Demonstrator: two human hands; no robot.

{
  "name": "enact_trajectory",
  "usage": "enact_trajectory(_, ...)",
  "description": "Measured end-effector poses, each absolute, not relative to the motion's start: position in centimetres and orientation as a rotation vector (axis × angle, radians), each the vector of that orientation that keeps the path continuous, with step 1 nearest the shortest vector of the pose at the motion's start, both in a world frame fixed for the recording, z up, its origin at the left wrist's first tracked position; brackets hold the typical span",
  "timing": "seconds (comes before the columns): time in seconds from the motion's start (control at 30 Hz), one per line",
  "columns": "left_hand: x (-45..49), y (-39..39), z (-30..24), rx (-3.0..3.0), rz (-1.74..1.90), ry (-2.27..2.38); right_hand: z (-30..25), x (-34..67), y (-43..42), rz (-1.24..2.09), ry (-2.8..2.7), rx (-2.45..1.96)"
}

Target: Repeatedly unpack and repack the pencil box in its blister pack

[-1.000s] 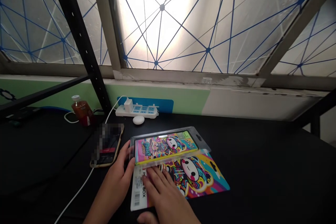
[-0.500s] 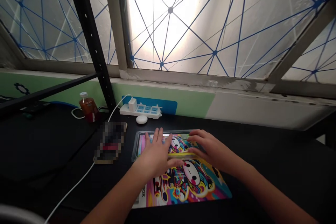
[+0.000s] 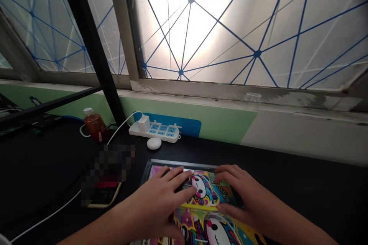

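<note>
A brightly printed cartoon pack (image 3: 204,189) lies on the desk, inside a clear plastic tray (image 3: 184,162). Nearer to me is a larger printed sheet (image 3: 217,231) with a similar white-faced character, cut off by the frame's bottom. My left hand (image 3: 169,195) rests over the left part of the pack, palm down, fingers apart. At the pack's right side is my right hand (image 3: 243,187), its fingers curved and thumb apart, touching the edge. Neither hand visibly grips anything.
To the left lies a phone (image 3: 107,195), partly blurred out, beside a white cable. Behind are a white power strip (image 3: 161,131) with a plugged-in charger, a white oval case (image 3: 154,143) and a bottle of reddish drink (image 3: 96,124). A black metal post (image 3: 94,46) rises at left.
The view has shifted, and the pack now appears lower and larger. My left hand has turned, its fingers now pointing more to the right. My right hand stays by the right edge.
</note>
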State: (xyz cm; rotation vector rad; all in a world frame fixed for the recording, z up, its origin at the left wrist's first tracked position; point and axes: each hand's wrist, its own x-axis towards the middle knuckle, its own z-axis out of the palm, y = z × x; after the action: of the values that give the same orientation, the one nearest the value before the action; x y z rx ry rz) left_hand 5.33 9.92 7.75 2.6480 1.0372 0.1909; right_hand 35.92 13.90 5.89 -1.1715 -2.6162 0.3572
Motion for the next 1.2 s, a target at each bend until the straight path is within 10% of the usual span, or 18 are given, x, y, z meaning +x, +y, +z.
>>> enact_trajectory(0.57, 2.8, 11.4, 5.3, 2.648, 0.431, 1.372, 8.1, 34.3, 14.1, 0.483, -2.546, -1.326)
enact_trajectory(1.2, 0.7, 5.6, 7.0, 3.026, 1.204, 1.300, 9.4, 32.0, 5.0, -0.407, -2.294, -0.824)
